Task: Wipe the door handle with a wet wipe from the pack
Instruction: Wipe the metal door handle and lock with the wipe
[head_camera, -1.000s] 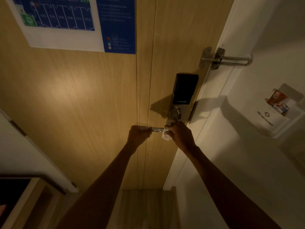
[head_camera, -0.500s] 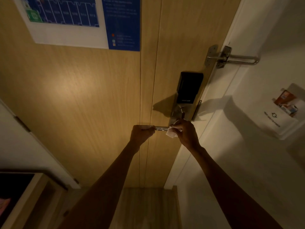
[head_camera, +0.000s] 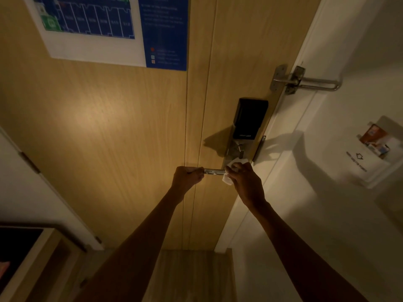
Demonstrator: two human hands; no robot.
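Dim entryway, wooden door (head_camera: 113, 131) ahead, white wall to the right. Left hand (head_camera: 188, 177): fingers curled tight around the free end of the metal door handle (head_camera: 214, 171). Right hand (head_camera: 245, 183): fingers pinched together on a white wet wipe (head_camera: 228, 178), pressed against the handle's base end by the lock plate. Above that, black smart lock (head_camera: 248, 118); higher, swing-bar latch (head_camera: 305, 80). Evacuation plan (head_camera: 113, 29) posted at top.

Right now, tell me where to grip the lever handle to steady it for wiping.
Grip the free end of the lever handle, coming from the hinge side, as the left hand does. The bar juts sideways from the lock plate, so that leaves its base clear for the wet wipe in the right hand.
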